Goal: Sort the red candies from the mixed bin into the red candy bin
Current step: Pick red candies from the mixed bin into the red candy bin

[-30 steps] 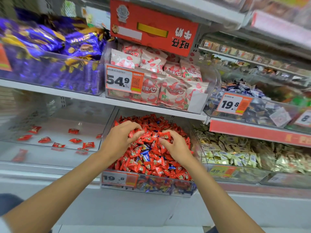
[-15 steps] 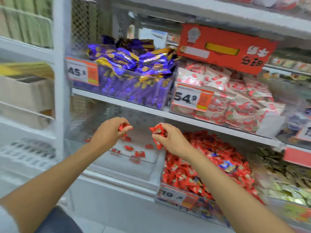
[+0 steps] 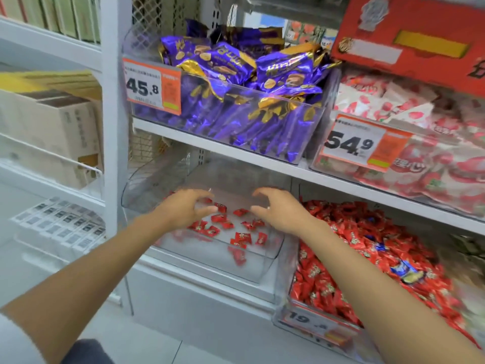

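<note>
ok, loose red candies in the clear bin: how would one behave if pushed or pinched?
Probably light: each red candy is small and lies flat. Likely slides, not rolls, on the smooth floor of the clear bin. Its glossy wrapper may slip in a pinch.

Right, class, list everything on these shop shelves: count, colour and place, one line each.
red candy bin: one, clear, lower shelf, left.
red candies: about a dozen, red, scattered inside it.
mixed bin: one, clear, lower shelf, right; heaped red, few blue.
purple bags: many, purple and gold, upper-shelf bin.
strawberry bags: many, white and red, upper shelf, right.
price tags: three, orange and white, bin fronts.
red box: one, red, top right.
cardboard box: one, beige, left shelving.
left hand: one, empty, above red candy bin.
right hand: one, empty, above it too.
</note>
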Demonstrator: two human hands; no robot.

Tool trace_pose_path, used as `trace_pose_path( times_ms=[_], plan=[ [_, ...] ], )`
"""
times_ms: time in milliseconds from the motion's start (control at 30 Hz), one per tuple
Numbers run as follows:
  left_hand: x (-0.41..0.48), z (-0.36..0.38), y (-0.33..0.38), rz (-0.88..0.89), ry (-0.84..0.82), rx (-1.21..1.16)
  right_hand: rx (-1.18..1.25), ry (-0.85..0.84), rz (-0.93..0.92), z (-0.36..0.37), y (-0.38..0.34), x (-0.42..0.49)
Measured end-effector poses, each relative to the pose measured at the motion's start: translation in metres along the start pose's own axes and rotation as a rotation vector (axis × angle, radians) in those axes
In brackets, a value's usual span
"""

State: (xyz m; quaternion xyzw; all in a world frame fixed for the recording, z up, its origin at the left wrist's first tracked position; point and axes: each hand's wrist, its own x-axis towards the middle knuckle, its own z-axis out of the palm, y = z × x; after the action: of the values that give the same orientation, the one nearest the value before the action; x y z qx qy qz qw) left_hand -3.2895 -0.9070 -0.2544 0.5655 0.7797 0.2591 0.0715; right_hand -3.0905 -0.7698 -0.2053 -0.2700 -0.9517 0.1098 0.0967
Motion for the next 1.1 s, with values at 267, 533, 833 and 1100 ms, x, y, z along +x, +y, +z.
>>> trace_pose_path(
  times_ms=[267,533,833,1100],
  plan=[
    [-0.018,0.039,0.148,0.354,0.072,0.007,0.062,0.359,0.190,-0.043,0.104,-0.169],
    [-0.001,0.107,0.258,0.479,0.052,-0.038,0.113,0.379,0.346,-0.060,0.166,-0.236],
    [0.023,0.128,0.263,0.469,-0.175,0.406,0.159,0.307,0.277,-0.054,0.168,-0.208],
    [0.014,0.101,0.248,0.435,-0.007,-0.026,0.003,0.013,0.174,-0.030,0.163,-0.177]
  ],
)
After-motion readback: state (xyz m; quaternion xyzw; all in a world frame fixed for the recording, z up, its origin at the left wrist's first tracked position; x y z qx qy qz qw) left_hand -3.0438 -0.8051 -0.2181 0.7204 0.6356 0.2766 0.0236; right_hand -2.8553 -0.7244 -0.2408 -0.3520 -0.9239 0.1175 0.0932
